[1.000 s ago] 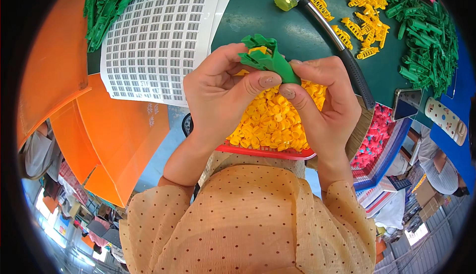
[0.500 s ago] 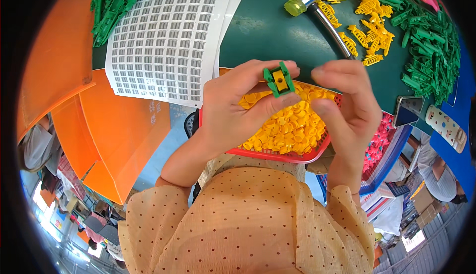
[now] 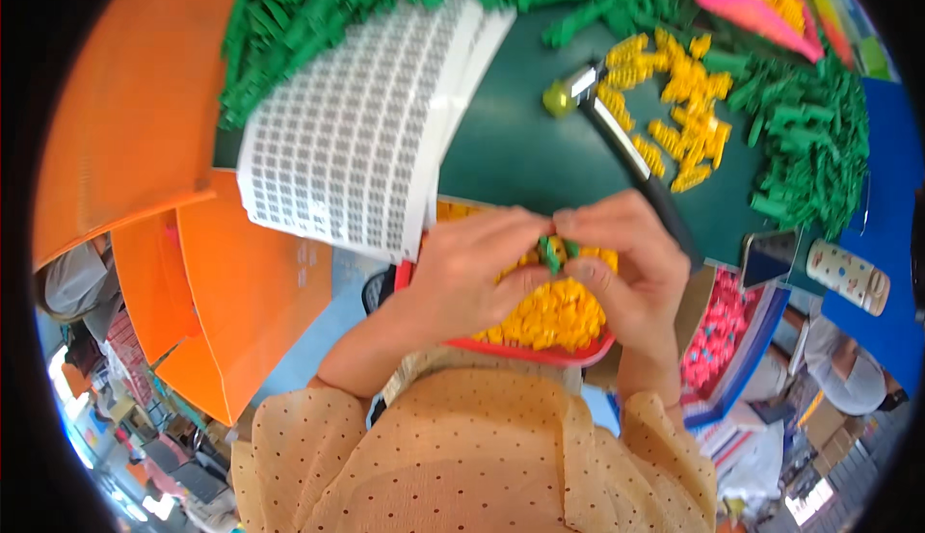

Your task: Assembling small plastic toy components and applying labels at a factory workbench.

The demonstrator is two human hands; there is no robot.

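A small green plastic piece [image 3: 550,254] with a bit of yellow in it is pinched between my hands, partly covered by the fingers. My left hand [image 3: 479,268] grips it from the left with thumb and forefinger. On the other side, my right hand [image 3: 628,261] is closed, its thumb and fingertips against the piece. Just below the hands, small yellow plastic parts [image 3: 549,319] fill a red basket [image 3: 540,355] at my lap.
On the green table [image 3: 496,114] lie a hammer [image 3: 631,147], yellow clips [image 3: 689,114], green parts [image 3: 809,138] and printed label sheets [image 3: 337,138]. A phone [image 3: 769,257] and patterned case [image 3: 848,277] lie right. An orange box [image 3: 241,292] stands left; a blue crate [image 3: 747,364] holds pink parts.
My right hand has come in from the right and closed on the green piece. The left hand has turned the piece and my view has shifted, showing more of the far table.
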